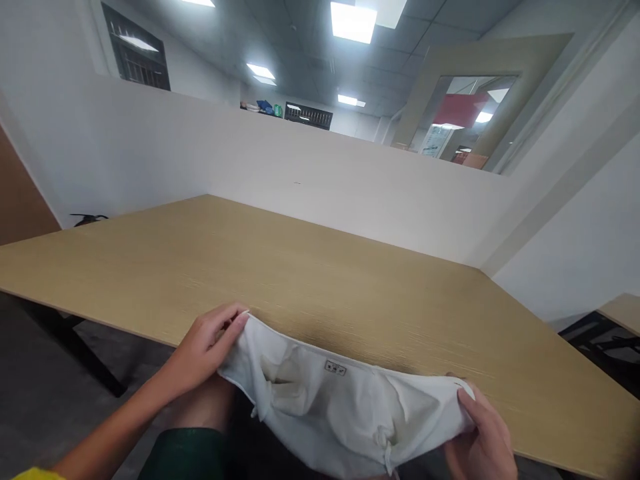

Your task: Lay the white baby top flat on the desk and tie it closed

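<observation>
A white cloth garment (335, 400) with a small label and a drawstring hangs stretched between my two hands at the near edge of a light wooden table (310, 280). My left hand (207, 347) pinches its left end at the table edge, fingers closed on the fabric. At the lower right, my right hand (480, 437) grips the right end, thumb on top. The garment's lower part sags below the table edge over my lap.
A white partition wall (300, 167) runs along the table's far side. Black table legs (70, 340) stand on the grey floor at left. Another desk corner and dark frame (610, 333) sit at the right. My green shorts show below the cloth.
</observation>
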Action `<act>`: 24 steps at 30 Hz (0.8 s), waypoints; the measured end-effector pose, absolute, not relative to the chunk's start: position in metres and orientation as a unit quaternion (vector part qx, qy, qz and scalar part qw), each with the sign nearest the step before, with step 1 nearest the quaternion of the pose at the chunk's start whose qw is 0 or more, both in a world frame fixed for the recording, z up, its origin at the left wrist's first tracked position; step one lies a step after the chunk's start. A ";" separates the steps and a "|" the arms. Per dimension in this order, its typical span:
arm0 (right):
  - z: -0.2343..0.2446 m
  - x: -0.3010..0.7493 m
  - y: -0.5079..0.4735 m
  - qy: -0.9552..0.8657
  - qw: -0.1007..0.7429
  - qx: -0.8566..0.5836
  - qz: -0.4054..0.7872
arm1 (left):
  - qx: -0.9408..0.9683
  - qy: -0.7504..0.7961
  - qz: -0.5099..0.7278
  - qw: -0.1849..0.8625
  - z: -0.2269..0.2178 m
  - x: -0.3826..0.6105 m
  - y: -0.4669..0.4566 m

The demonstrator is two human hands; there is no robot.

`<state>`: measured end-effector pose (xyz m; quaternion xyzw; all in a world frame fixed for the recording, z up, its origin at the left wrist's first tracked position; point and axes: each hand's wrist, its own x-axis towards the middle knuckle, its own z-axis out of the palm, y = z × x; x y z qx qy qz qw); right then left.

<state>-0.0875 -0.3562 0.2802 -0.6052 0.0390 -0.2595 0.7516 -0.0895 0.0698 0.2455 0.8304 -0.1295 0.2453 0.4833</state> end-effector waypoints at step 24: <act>0.244 0.174 -0.336 0.028 0.145 -0.954 -0.261 | 0.979 0.049 0.176 0.094 0.214 0.176 0.087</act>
